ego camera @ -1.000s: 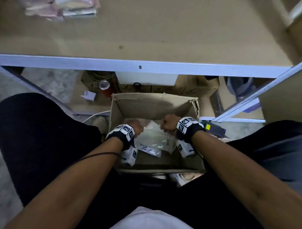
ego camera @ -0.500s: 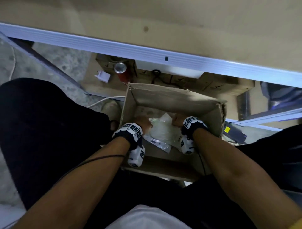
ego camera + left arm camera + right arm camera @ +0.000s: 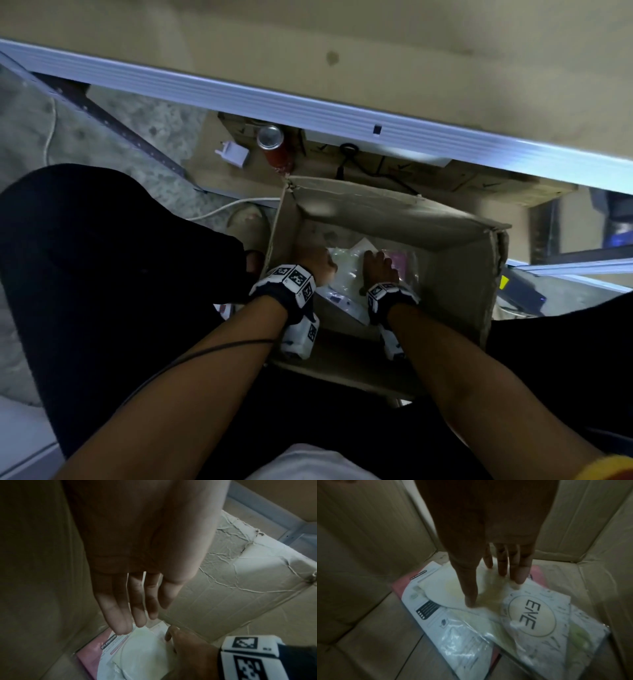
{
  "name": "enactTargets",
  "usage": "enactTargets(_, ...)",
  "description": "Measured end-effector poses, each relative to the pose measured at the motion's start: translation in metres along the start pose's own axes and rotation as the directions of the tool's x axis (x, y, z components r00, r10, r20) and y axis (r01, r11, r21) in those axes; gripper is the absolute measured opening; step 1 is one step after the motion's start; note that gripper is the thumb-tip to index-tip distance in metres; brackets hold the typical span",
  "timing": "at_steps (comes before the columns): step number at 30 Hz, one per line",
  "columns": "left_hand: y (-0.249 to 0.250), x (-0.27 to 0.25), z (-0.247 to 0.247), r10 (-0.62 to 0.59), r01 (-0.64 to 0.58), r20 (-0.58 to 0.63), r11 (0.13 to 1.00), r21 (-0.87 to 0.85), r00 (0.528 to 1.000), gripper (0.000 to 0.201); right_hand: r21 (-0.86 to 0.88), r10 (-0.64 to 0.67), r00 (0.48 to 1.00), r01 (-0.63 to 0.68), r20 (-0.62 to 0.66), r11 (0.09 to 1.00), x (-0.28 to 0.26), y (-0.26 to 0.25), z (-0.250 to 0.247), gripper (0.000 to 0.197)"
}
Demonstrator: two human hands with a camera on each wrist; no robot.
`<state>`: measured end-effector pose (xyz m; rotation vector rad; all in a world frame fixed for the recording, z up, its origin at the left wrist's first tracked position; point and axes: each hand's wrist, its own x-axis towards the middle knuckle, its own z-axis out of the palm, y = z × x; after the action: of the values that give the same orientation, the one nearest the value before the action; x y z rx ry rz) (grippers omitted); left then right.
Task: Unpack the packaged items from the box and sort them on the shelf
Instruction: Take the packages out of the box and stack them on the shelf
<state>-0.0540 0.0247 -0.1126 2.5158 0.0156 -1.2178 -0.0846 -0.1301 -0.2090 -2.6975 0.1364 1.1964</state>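
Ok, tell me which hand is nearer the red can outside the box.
Left. The red can stands beyond the cardboard box's far left corner; the left hand is inside by the left wall, the right hand farther right, mid-box, both on the packets.

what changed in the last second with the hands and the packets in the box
Both hands went deeper into the cardboard box. The left hand and right hand, knuckled over the clear packets earlier, now have straight fingers touching the top packet, gripping nothing. The packets remain on the box floor, the box between the knees, the red can behind it.
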Motion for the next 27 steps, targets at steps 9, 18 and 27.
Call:
enactTargets(9,0.004,-0.004,0.001,0.027,-0.026,0.024,0.999,-0.033,0.999,0.035,0.051,0.047,0.998,-0.049,0.039,0.997,-0.002,0.001,-0.003,0.093)
enactTargets(18,0.002,-0.001,0.003,0.072,-0.072,-0.002,0.997,-0.011,0.997,0.031,0.015,0.085,0.993,-0.087,0.084,0.996,-0.014,0.009,-0.002,0.085)
enactTargets(27,-0.001,0.002,0.011,0.084,-0.083,-0.023,0.996,0.041,0.996,0.036,0.074,0.163,0.986,-0.166,0.044,0.983,-0.008,0.040,-0.024,0.095)
